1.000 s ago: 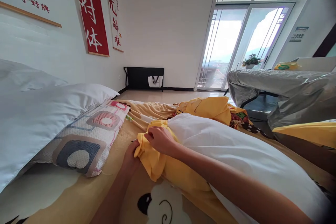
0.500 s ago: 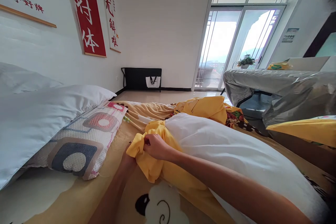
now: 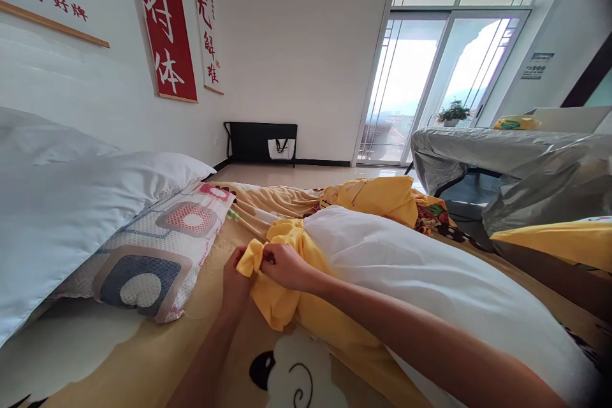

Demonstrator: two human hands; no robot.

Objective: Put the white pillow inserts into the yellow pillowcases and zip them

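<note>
Both hands have lifted the bunched yellow edge slightly higher and closer together than half a second ago. Right hand fingers pinch the gathered corner of the yellow pillowcase, and the left hand, partly hidden behind it, grips the same fold from below. That cover sits only around the near end of the white pillow, which lies on the tan cartoon blanket; most of its length is bare. A patterned pillow lies to the left.
</note>
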